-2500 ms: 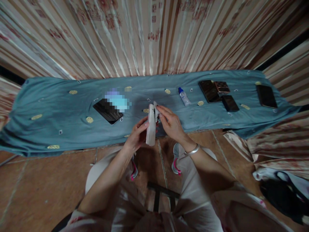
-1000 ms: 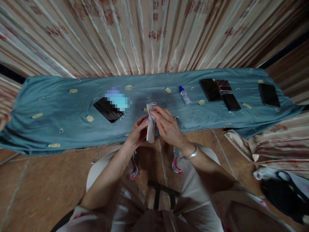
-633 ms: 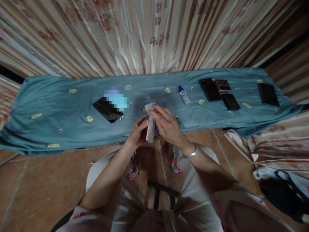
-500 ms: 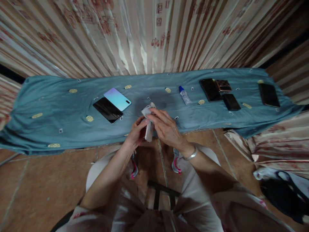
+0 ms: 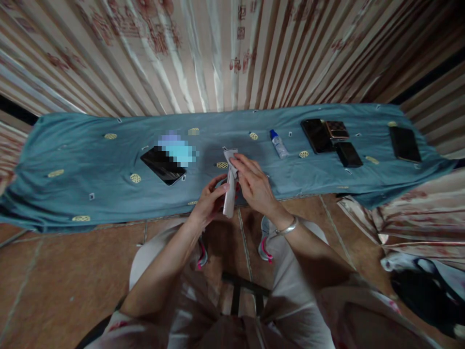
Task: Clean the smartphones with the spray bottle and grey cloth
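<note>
My left hand point(image 5: 209, 198) is closed round a slim, pale, phone-sized slab point(image 5: 229, 196), which is held upright and seen nearly edge-on over the front edge of the table. Pinched in the fingers of my right hand point(image 5: 256, 184) is a small whitish cloth point(image 5: 231, 156), pressed against the slab's upper end. My right fingertips hide part of the cloth. To the left, a black phone point(image 5: 163, 166) lies screen up. Against it lies a light-blue phone point(image 5: 179, 149), blurred into coarse squares. A small clear bottle with a blue cap point(image 5: 279, 144) lies to the right of my hands.
A blue patterned cloth point(image 5: 109, 165) covers the long table. At right lie a large black phone point(image 5: 317, 135), a brown checked case point(image 5: 336, 129), a black wallet-like item point(image 5: 348, 154) and a dark tablet-like slab point(image 5: 404, 144). Pleated curtains point(image 5: 203, 58) hang behind.
The slab has turned more edge-on and shifted slightly right. My right hand has moved a little right with the cloth, which now sits along the slab's upper side.
</note>
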The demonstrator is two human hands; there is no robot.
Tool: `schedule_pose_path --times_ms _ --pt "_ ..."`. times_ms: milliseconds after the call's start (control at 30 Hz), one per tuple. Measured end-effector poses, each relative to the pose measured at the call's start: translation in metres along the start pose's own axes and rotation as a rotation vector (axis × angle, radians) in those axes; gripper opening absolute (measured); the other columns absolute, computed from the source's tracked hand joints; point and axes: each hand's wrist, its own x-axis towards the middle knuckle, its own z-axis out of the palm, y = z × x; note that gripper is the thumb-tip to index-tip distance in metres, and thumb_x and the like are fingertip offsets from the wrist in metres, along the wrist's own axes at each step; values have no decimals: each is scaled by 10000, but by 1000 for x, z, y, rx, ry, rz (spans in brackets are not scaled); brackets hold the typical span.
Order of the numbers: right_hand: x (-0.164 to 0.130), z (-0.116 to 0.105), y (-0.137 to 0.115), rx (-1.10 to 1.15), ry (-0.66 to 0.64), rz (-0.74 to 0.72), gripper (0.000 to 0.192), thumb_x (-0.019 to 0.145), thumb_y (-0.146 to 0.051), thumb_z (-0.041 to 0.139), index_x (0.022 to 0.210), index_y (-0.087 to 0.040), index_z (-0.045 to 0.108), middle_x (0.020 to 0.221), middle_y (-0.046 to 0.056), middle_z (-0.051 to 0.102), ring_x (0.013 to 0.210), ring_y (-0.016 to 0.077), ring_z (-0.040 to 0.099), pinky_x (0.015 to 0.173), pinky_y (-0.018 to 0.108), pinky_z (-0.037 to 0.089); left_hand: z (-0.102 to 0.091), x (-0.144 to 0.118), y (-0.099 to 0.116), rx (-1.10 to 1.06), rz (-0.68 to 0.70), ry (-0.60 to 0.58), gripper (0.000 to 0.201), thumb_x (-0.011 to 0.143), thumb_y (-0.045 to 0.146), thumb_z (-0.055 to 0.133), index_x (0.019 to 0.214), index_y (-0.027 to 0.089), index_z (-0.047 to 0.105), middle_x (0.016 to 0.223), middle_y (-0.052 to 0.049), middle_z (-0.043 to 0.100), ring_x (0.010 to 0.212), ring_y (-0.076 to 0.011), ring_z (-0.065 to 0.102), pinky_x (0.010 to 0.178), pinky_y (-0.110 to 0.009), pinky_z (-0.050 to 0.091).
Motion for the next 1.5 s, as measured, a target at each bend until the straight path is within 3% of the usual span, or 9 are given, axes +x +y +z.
schedule_pose_path --times_ms 267,500,967,1167,1500 --pt "3 7 11 35 4 97 478 1033 -233 354 1470 -198 544 1468 119 607 1374 225 549 1186 468 428 0 0 5 -3 20 -16 741 477 378 975 1113 185 647 864 -31 776 851 -256 755 876 -435 592" --pt "3 13 20 69 25 127 455 1018 -229 395 1433 -235 579 1426 90 646 1329 220 592 1155 462 464 -1 2 7 -7 38 -39 706 503 394 959 1110 181 667 906 -59 778 927 -286 750 858 -425 591" --pt "-2 21 7 63 -30 87 424 1032 -250 398 1385 -201 628 1414 132 653 1329 232 601 1159 482 459 -8 11 12 -56 101 -15 613 560 366 919 1083 152 682 879 -39 760 843 -209 719 845 -345 547" --pt "-3 19 -2 44 -19 75 433 1038 -244 386 1407 -207 610 1446 129 628 1351 239 575 1169 501 443 -4 10 11 -102 102 -21 609 532 355 933 1055 153 695 887 -41 765 824 -214 715 865 -374 557" --pt "2 18 11 43 3 114 429 1035 -260 391 1407 -242 603 1436 104 630 1341 236 581 1170 495 448 -3 6 10 -48 69 -37 580 570 362 917 1063 162 685 898 -55 768 938 -256 735 877 -377 564"
